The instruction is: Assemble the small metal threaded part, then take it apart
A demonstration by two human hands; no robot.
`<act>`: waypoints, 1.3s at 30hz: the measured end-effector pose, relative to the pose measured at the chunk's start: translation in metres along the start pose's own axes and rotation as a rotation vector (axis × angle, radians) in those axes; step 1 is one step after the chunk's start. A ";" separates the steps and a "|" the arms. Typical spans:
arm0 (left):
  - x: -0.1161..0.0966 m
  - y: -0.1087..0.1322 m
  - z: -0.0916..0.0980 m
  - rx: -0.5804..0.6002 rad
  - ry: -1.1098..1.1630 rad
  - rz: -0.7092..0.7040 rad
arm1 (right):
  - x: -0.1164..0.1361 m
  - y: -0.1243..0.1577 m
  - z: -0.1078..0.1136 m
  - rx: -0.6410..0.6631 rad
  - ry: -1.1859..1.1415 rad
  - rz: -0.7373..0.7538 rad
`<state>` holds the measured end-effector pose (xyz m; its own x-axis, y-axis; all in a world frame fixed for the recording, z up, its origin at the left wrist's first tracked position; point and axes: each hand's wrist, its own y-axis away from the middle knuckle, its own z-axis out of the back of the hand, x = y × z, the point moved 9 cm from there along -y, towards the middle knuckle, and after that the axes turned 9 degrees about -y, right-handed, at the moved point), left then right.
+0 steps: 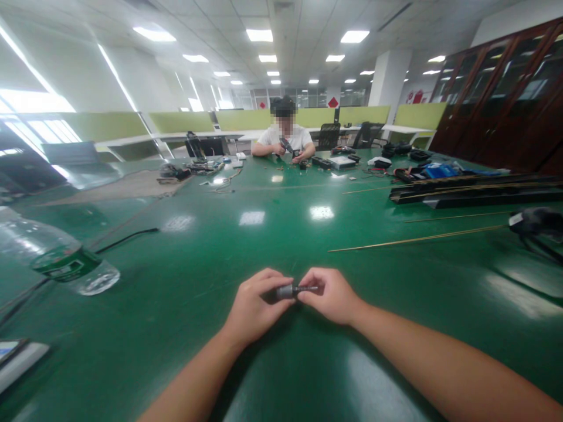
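"Green table (197,246), broad and glossy. What's over its near edge?"
"Left hand (255,308) and right hand (332,296), each pinching one end of a small grey cylinder (285,291). It looks light, stiff and slippery, and the thicker barrel seems the best place to grip."

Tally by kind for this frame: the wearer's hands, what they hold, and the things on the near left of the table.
Hands: 2, left hand and right hand
small dark cylindrical part, held by both: 1
plastic water bottle: 1
black cable: 1
flat device: 1
Total: 6
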<state>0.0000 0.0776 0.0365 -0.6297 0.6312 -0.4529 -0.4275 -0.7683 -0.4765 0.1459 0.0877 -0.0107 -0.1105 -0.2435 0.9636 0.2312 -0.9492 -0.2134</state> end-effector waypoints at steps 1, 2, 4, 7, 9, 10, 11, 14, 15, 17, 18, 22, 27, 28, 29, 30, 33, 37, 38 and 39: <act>0.000 0.000 0.000 -0.001 0.001 -0.002 | 0.000 0.000 0.000 0.001 0.004 0.001; 0.000 0.000 0.000 -0.002 0.003 -0.004 | 0.001 0.000 0.000 0.003 0.007 0.003; 0.001 0.000 0.000 -0.003 0.006 -0.007 | 0.001 0.000 0.000 0.002 0.016 0.008; 0.001 0.001 0.000 -0.004 0.010 -0.004 | -0.001 0.000 0.000 -0.004 0.018 0.006; 0.002 0.001 0.001 -0.003 0.009 -0.001 | -0.003 -0.001 0.000 -0.006 0.002 -0.009; 0.002 0.001 0.001 -0.003 0.008 0.000 | -0.004 -0.001 -0.001 -0.006 -0.009 -0.017; 0.002 0.000 0.001 -0.003 0.006 0.000 | -0.005 -0.001 -0.001 -0.006 -0.017 -0.022; 0.001 0.000 0.002 -0.007 -0.004 0.000 | -0.006 -0.001 0.000 -0.012 -0.008 -0.023; 0.001 0.000 0.003 -0.008 -0.006 0.000 | -0.006 -0.001 0.000 -0.015 0.000 -0.023; 0.001 -0.001 0.004 -0.015 -0.005 0.004 | -0.006 -0.001 0.001 -0.021 0.012 -0.027; 0.002 -0.001 0.005 -0.020 -0.002 0.008 | -0.007 -0.001 0.001 -0.024 0.012 -0.030; 0.003 -0.001 0.009 -0.047 0.002 0.009 | -0.008 -0.001 0.001 -0.029 0.002 -0.041; 0.004 0.000 0.012 -0.063 -0.008 0.010 | -0.009 -0.001 0.001 -0.038 0.004 -0.042; 0.003 0.000 0.012 -0.062 -0.009 0.008 | -0.009 -0.001 0.001 -0.038 0.001 -0.041; 0.003 0.000 0.012 -0.063 -0.009 0.006 | -0.009 -0.001 0.001 -0.038 -0.002 -0.041; 0.003 0.001 0.012 -0.064 -0.007 0.005 | -0.010 -0.001 0.001 -0.039 -0.005 -0.043; 0.005 0.002 0.013 -0.072 0.001 0.011 | -0.009 0.000 0.003 -0.049 -0.002 -0.048; 0.009 0.002 0.015 -0.081 0.017 0.019 | -0.007 0.001 0.007 -0.070 0.013 -0.052; 0.009 0.002 0.015 -0.082 0.023 0.020 | -0.006 0.001 0.007 -0.072 0.011 -0.051; 0.009 0.002 0.015 -0.082 0.029 0.022 | -0.006 0.001 0.007 -0.072 0.007 -0.051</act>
<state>-0.0164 0.0802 0.0431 -0.6187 0.6182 -0.4848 -0.3586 -0.7713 -0.5259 0.1538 0.0898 -0.0153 -0.1273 -0.1960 0.9723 0.1549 -0.9722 -0.1757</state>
